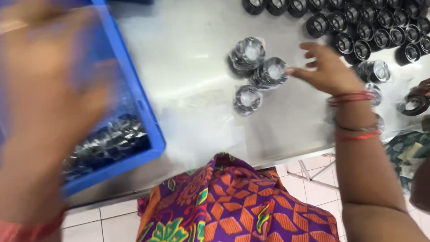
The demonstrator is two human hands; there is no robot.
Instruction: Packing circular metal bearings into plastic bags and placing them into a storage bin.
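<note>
My right hand (329, 69) hovers over the steel table (188, 67) with fingers spread, its fingertips at a plastic-wrapped black round part (272, 71). Two more wrapped parts (247, 51) (247, 99) lie just left of it. My left hand (49, 89) is blurred and close to the camera, raised over a blue plastic crate (150, 130); it seems to hold nothing. The crate contains several wrapped parts (109, 143).
Several unwrapped black round parts (371, 31) stand in rows at the table's far right. More wrapped parts (374, 71) lie beside my right wrist. Another person's hand (419, 96) rests on a black ring at the right edge. The table's near edge runs above tiled floor.
</note>
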